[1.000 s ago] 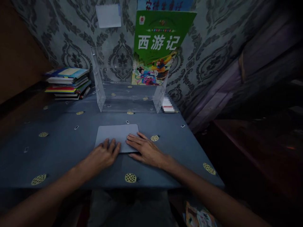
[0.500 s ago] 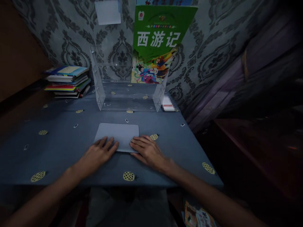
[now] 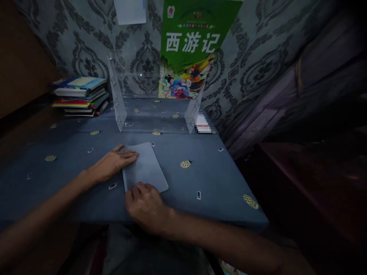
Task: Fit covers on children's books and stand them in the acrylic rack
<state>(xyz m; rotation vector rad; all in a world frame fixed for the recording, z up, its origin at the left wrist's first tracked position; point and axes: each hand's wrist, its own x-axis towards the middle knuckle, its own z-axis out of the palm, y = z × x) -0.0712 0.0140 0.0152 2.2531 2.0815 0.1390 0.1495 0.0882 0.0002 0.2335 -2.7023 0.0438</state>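
A thin, pale notebook-like rectangle point(image 3: 149, 168) with rounded corners lies turned at an angle on the blue tablecloth. My left hand point(image 3: 117, 161) rests flat across its upper left side, fingers stretched out. At its near edge is my right hand point(image 3: 147, 206), fingers curled over and gripping the lower left corner. Whether the thumb is under the edge is hidden. Beyond them stands a clear acrylic stand point(image 3: 156, 124), holding an upright green book point(image 3: 189, 49) with white Chinese characters and cartoon figures.
A stack of books point(image 3: 82, 93) sits at the back left. Right of the stand is a small blurred-out white item point(image 3: 204, 124). The tablecloth point(image 3: 223, 183) has a pineapple print and ends at a near edge. A purple curtain point(image 3: 266, 103) hangs at the right; patterned wallpaper is behind.
The pale rectangle has been turned from lying wide to lying lengthwise away from me. My left hand moved up along its side; my right hand moved left and curled at its near edge.
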